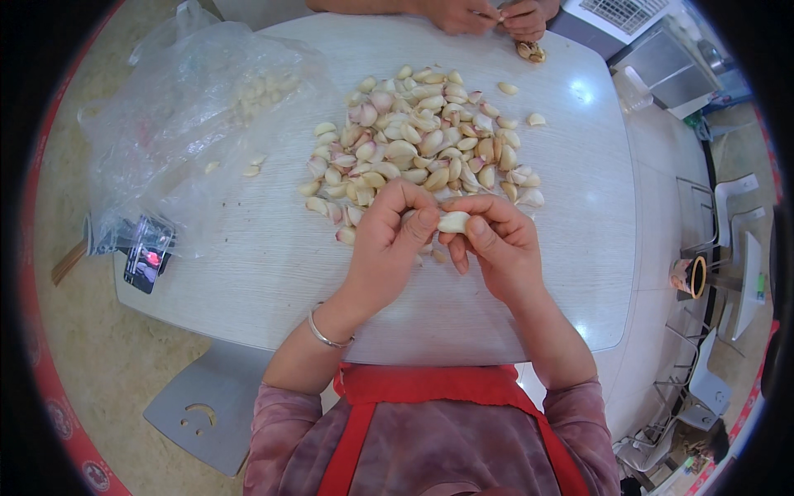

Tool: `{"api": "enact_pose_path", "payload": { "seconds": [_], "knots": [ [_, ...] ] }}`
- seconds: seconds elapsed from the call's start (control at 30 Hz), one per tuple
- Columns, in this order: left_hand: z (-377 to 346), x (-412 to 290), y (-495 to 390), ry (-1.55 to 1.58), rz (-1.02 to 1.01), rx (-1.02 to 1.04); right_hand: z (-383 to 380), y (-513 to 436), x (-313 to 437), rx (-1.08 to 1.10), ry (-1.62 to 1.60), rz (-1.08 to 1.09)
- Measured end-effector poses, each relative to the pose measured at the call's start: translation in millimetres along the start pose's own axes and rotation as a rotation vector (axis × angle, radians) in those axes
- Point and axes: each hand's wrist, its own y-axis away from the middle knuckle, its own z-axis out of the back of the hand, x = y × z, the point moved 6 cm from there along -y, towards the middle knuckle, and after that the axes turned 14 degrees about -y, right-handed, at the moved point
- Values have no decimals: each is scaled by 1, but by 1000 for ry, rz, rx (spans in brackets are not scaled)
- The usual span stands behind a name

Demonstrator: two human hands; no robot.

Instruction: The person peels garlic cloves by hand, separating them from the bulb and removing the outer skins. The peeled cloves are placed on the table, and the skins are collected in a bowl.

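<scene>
A pale garlic clove (pixel 453 222) is held between my two hands, just in front of a heap of garlic cloves (pixel 428 130) on the table. My right hand (pixel 502 239) pinches the clove's right side between thumb and fingers. At its left end are the thumb and index fingertips of my left hand (pixel 397 239), closed on it. A few cloves and bits of skin lie under and beside my fingers, partly hidden by them.
A clear plastic bag (pixel 180 118) with pale cloves covers the table's left side. A phone (pixel 147 254) leans at the left edge. Across the table (pixel 279 279), a co-worker's hands (pixel 490 18) hold a small piece beside brown garlic bits (pixel 530 51). A grey chair (pixel 205 403) stands at lower left.
</scene>
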Motion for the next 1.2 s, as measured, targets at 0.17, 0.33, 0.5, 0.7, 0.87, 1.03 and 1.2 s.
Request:
{"api": "enact_pose_path", "payload": {
  "seconds": [0.17,0.33,0.5,0.7,0.87,1.03,1.2],
  "knots": [
    [1,-1,2,-82,59,-76,-6,4,-1,76,80,-31],
    [3,-12,2,-92,-57,-99,-6,2,-4,80,-26,-38],
    [3,-27,-2,-411,-488,-58,-7,0,-3,29,93,-55],
    [8,-9,-1,-6,-94,-83,-8,0,-1,11,49,-59],
    [11,-10,-5,250,36,-196,-10,2,0,105,-26,-45],
    [15,-11,-7,333,-76,-68,-11,1,0,112,-91,-23],
    [8,-5,0,348,8,55,-1,-2,2,-22,-109,-10]
  ]
}}
